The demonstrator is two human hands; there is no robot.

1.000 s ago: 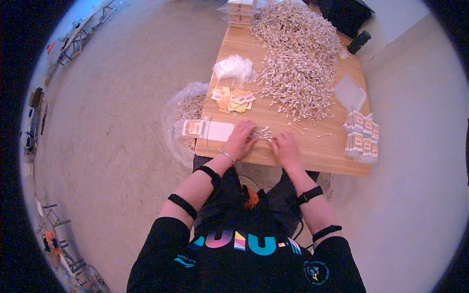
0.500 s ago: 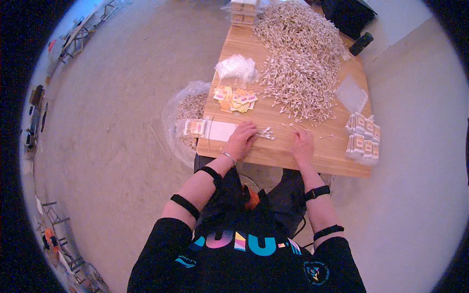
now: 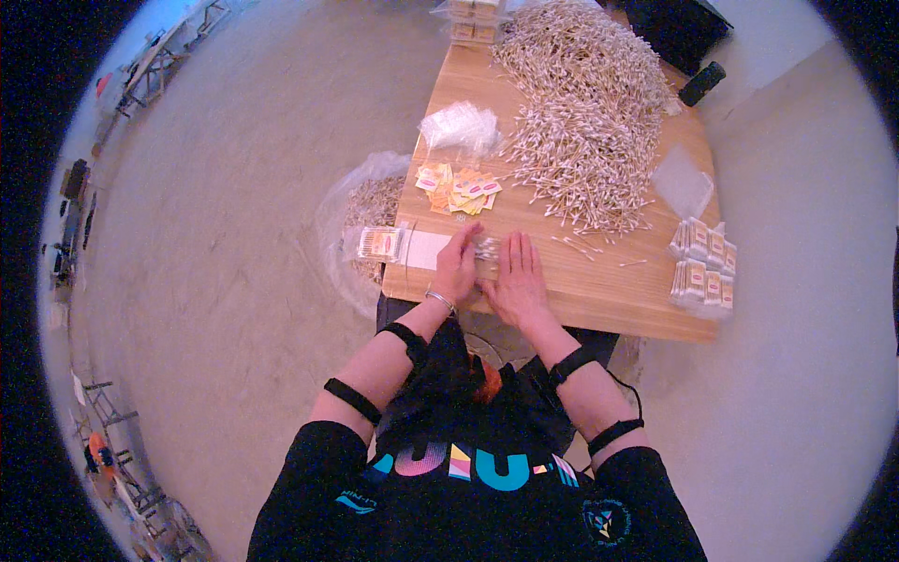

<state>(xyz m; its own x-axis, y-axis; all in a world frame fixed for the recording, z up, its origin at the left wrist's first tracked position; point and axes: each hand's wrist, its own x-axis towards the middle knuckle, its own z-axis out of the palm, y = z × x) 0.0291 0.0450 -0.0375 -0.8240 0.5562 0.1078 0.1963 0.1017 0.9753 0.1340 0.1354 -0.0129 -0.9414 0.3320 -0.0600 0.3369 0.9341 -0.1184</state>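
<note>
Black shirt is closest to my feed, with chunky turquoise and pink lettering plus a small round emblem, partly in folds. Half a second back the right hand was off by the loose swabs; now it's in next to the left hand, so the bunch of cotton swabs is hemmed in from both sides on the wooden table. Looks to me like a collected handful, not packed yet. Right fingers are straight, flat and close together, clenching nothing I can see. Left ones bend around the bunch's left end; can't tell if they're pinching.

Just left there's a white card, then a clear swab pack, its label too small to read. Same with the bagged packs over right. Farther out, yellow-and-white labels with reddish marks, print blurry. Then clear bags, the huge swab pile, and stacked packs, illegible too.
</note>
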